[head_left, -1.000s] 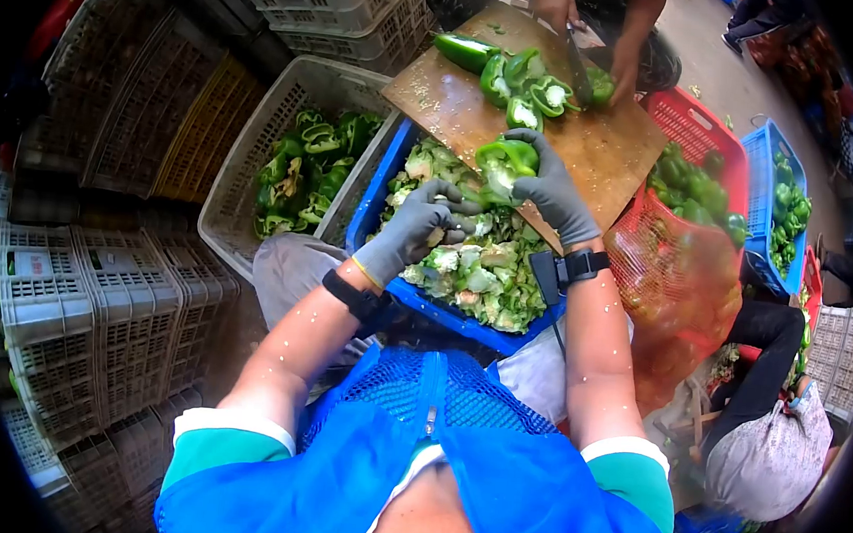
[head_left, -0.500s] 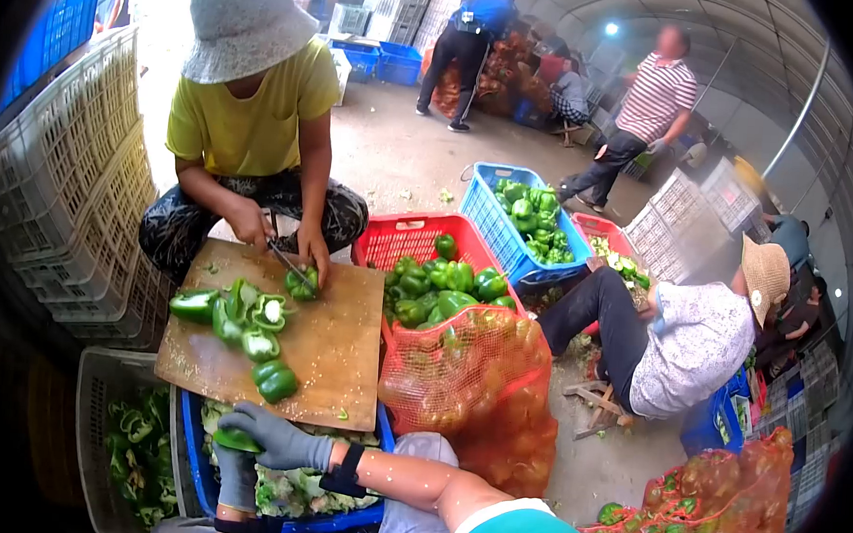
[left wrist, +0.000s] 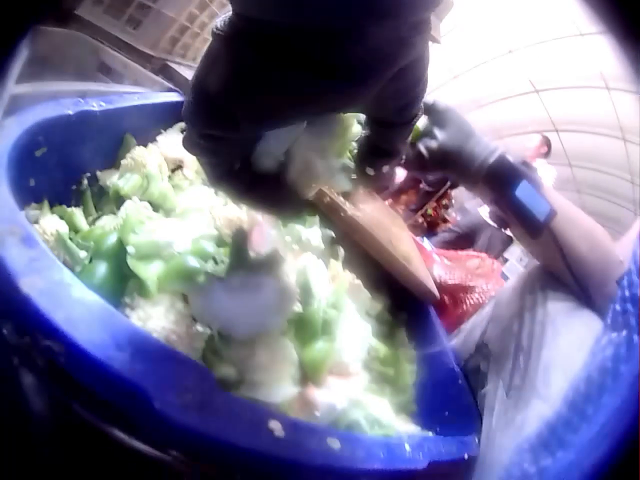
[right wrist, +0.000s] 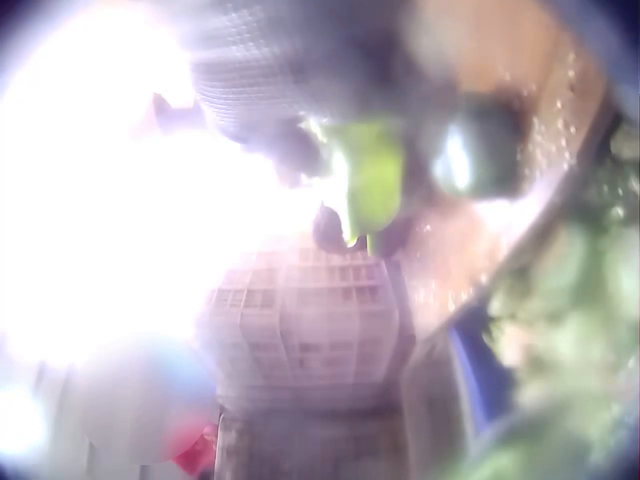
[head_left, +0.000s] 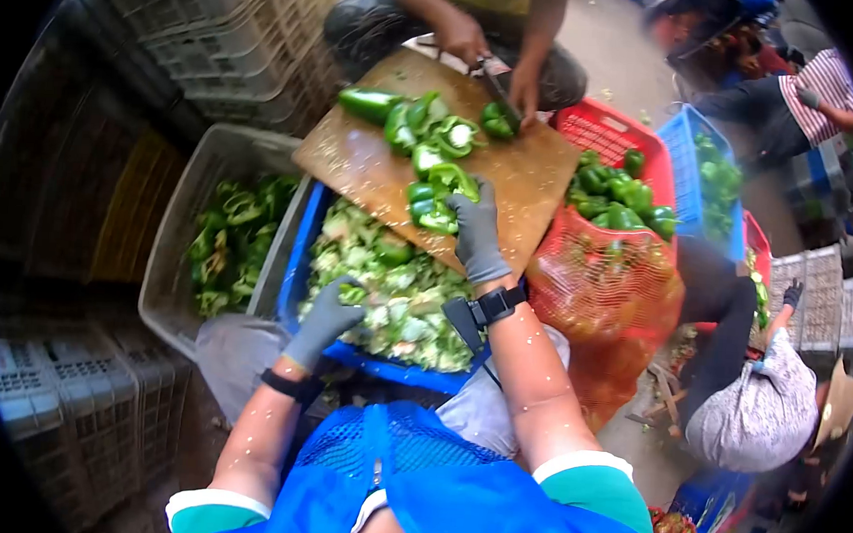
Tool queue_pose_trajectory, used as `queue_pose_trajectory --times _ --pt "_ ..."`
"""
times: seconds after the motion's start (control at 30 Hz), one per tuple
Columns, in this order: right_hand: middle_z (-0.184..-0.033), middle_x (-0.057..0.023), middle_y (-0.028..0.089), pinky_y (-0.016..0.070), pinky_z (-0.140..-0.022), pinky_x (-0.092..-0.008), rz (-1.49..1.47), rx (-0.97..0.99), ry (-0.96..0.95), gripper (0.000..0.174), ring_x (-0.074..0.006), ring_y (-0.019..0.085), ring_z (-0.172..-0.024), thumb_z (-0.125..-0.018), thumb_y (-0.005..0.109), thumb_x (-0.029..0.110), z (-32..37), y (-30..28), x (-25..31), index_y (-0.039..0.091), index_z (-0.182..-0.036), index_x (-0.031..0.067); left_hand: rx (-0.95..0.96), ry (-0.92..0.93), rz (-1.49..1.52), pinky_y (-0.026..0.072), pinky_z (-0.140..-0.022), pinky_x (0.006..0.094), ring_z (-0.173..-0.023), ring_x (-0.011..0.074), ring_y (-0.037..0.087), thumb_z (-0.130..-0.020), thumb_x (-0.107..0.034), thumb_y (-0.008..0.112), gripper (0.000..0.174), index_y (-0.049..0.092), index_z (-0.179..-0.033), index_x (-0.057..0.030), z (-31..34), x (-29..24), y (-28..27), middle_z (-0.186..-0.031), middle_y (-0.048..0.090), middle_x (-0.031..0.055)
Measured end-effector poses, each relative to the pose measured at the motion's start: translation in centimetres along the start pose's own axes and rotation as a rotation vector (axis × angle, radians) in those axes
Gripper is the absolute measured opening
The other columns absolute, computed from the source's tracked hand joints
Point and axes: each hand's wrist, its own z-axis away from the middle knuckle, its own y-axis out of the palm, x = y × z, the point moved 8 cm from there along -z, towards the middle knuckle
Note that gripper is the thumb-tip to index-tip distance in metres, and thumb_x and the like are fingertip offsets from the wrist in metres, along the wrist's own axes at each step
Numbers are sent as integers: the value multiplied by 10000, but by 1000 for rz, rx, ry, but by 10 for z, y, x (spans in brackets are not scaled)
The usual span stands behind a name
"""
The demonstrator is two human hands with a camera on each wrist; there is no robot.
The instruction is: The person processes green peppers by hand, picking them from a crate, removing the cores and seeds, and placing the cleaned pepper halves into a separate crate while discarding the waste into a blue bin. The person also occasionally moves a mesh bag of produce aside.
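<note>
My gloved right hand (head_left: 479,233) reaches over the wooden cutting board (head_left: 538,200) and grips a cut green pepper (head_left: 453,180) at its near edge. In the right wrist view a bright green pepper wall (right wrist: 375,175) shows under the blurred glove. My gloved left hand (head_left: 328,321) is over the near left side of a blue crate (head_left: 295,268) and pinches a pale green pepper scrap (head_left: 352,294). That scrap looks whitish and blurred in the left wrist view, partly hidden by the dark glove. Pepper cores and trimmings (head_left: 414,310) fill the crate, with a smooth green piece (head_left: 393,253) on top.
Across the board a person's hands hold a knife (head_left: 501,85) against a pepper (head_left: 497,121). Other cut peppers (head_left: 421,120) lie on the board. A grey crate (head_left: 167,270) of pepper pieces stands left. A red crate (head_left: 601,131) and a mesh sack (head_left: 601,287) stand right.
The hands were together over the blue crate at a pepper piece; now they are apart, the right forward at the board, the left back. The head view swung up and returned downward.
</note>
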Motion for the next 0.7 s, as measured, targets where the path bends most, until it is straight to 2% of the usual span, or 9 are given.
queue_pose_trajectory --times 0.1,0.23,0.33,0.43,0.5,0.6,0.63,0.67,0.7 --pt "-1260 -149 446 538 -835 -371 -230 390 193 730 -238 590 -986 -850 652 198 46 77 6 211 -1419 83 45 139 -158 450 -921 371 -1105 295 558 -669 -381 760 792 418 -1330 -108 -2 -32 28 -1214 550 178" --pt "-1152 -123 524 511 -753 -285 76 185 30 570 -190 596 -891 -853 645 214 23 36 13 379 -1306 -6 -219 548 -413 455 -911 389 -1057 344 551 -732 -221 719 455 579 -1152 -117 -44 -94 37 -1145 553 174" --pt "-1002 -93 583 494 -683 -252 29 -241 -56 374 -141 582 -823 -847 611 153 5 -33 48 490 -1154 -22 -315 546 -547 446 -906 413 -1061 362 525 -700 -218 742 519 551 -1176 -139 -84 -138 46 -1167 522 194" --pt "-992 -90 581 470 -643 -235 69 -339 -82 328 -117 562 -784 -853 598 160 4 -48 56 520 -1118 -16 -226 463 -604 448 -893 426 -1037 362 529 -675 -219 742 564 531 -1190 -123 -125 -125 61 -1177 514 194" --pt "-991 -89 585 467 -684 -244 180 -261 -107 316 -128 560 -819 -851 598 162 -3 -46 53 536 -1100 -24 -221 469 -544 465 -868 412 -1011 338 554 -684 -219 731 571 517 -1202 -108 -139 -118 56 -1145 541 184" --pt "-1006 -93 595 454 -762 -259 343 -214 -162 317 -145 555 -881 -855 601 179 -3 -42 50 557 -1083 -38 -22 190 -7 513 -742 329 -882 224 595 -713 -213 696 527 518 -1186 -64 -148 -89 49 -998 596 87" --pt "-1014 -95 599 448 -790 -264 399 -204 -188 321 -151 552 -904 -858 603 187 -2 -37 53 563 -1080 -43 114 -59 427 496 -623 267 -730 141 572 -763 -241 654 406 552 -1117 -71 -137 -86 53 -880 597 37" --pt "-1026 -96 602 443 -814 -269 382 -111 -135 321 -153 550 -926 -868 593 190 -1 -26 51 565 -1086 -44 183 -132 823 480 -598 251 -651 127 548 -796 -287 627 321 579 -1045 -91 -125 -85 61 -834 604 43" --pt "-1039 -98 604 437 -838 -275 365 -16 -84 320 -154 547 -949 -878 583 192 1 -14 52 566 -1093 -45 463 -129 956 490 -612 255 -654 130 553 -808 -302 618 303 583 -1025 -94 -115 -94 71 -829 610 36"
